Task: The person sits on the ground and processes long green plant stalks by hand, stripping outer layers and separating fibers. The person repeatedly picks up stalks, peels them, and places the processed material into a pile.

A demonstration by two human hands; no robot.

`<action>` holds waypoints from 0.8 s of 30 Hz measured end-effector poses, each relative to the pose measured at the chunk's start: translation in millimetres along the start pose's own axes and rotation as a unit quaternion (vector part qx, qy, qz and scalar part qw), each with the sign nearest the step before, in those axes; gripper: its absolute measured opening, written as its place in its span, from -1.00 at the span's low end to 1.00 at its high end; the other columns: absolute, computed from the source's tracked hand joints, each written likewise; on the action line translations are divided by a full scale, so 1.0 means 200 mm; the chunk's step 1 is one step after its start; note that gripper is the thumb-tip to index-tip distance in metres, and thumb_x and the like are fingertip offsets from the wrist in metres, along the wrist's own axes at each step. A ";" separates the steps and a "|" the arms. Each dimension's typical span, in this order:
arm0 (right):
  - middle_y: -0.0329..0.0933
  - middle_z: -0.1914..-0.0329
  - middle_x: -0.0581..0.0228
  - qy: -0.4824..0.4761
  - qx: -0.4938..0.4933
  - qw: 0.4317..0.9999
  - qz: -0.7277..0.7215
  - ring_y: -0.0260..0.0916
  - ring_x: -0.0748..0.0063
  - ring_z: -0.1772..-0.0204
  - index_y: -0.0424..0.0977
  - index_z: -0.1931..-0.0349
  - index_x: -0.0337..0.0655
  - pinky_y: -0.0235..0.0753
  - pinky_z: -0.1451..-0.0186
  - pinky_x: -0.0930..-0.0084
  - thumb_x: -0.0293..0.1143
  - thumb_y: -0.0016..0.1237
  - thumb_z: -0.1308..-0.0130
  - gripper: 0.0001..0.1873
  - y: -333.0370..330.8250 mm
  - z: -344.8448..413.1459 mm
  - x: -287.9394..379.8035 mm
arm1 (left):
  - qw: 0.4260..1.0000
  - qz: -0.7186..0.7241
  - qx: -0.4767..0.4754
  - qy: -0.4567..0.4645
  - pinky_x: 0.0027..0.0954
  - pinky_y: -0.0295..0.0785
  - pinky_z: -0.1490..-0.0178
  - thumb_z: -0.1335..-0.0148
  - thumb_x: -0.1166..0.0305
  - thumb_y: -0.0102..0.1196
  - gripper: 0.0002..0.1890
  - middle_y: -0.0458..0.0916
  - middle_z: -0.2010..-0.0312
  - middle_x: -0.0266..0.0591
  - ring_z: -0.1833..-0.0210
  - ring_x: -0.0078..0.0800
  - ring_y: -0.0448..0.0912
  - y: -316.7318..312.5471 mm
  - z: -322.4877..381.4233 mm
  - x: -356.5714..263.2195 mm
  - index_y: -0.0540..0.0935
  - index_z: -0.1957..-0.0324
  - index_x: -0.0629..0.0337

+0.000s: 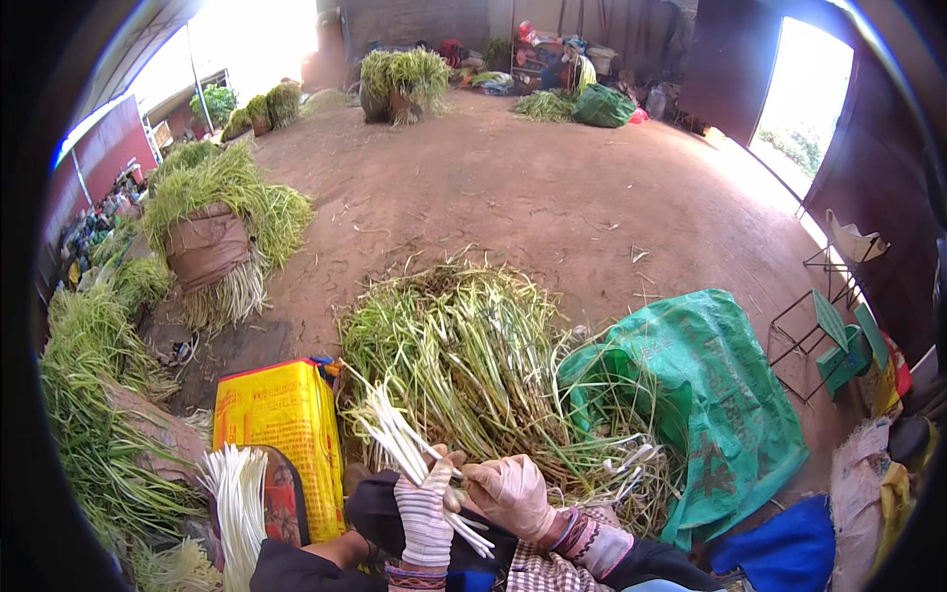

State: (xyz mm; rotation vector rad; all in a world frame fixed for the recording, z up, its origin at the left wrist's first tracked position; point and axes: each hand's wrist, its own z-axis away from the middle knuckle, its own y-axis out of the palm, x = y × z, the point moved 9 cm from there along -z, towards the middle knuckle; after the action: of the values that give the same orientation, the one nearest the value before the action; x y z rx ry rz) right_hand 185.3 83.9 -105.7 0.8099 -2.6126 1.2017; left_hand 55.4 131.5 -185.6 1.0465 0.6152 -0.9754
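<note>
My left hand (431, 503), in a striped knit glove, is closed around a small bunch of white-stemmed vegetable stalks (396, 438) above my lap. Close on its right, my right hand (512, 494), in a pale thin glove, has its fingers pinched at a stalk by the bunch; what exactly it grips is partly hidden. In front of both hands lies a large heap of green leafy stalks (473, 355) with brownish lower ends. To the left, a bundle of cleaned white stalks (240, 510) rests on a dark-edged, red-patterned surface.
A yellow printed package (277, 422) stands left of the heap, and a green woven sack (710, 399) spreads at right. Wrapped bundles of greens (207, 244) line the left side. A metal-framed stand (803, 333) and blue cloth (784, 544) are at right. A person (570, 70) sits far back.
</note>
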 end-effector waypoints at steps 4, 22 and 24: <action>0.55 0.34 0.44 0.041 0.015 0.997 -0.056 0.48 0.29 0.31 0.48 0.27 -0.02 0.38 0.22 0.35 -0.34 0.24 -0.08 -0.77 0.03 0.03 -0.04 | 0.999 0.036 0.011 0.004 -0.52 0.42 0.71 -0.31 0.52 0.17 -0.74 0.69 0.23 0.11 0.76 -0.56 0.45 -0.02 0.00 0.02 0.49 0.00 0.31; 0.60 0.24 0.26 0.702 0.044 0.647 -0.294 0.54 0.46 0.27 0.51 0.03 -0.27 0.48 0.18 0.53 -0.31 -0.02 -0.41 -0.75 -0.08 1.06 -1.07 | 0.993 0.092 0.011 0.068 -0.60 0.36 0.61 -0.39 0.37 0.13 -0.77 0.71 0.24 -0.11 0.75 -0.73 0.31 -0.16 -0.05 -0.10 0.57 -0.03 0.19; 0.59 0.07 0.02 0.421 0.192 0.871 0.167 0.54 0.08 0.05 0.46 -0.12 -0.29 0.53 0.02 0.26 -0.31 0.05 -0.34 -0.61 -0.21 0.83 -0.98 | 0.992 0.102 0.019 0.066 -0.59 0.39 0.61 -0.39 0.36 0.13 -0.77 0.71 0.25 -0.10 0.76 -0.72 0.32 -0.14 -0.05 -0.10 0.56 -0.03 0.18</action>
State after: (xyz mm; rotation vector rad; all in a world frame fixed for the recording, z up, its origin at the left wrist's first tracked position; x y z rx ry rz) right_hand 386.3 17.9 -257.7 -0.1695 -1.8302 1.6949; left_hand 21.1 143.4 -185.8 1.1901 0.5866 -0.7467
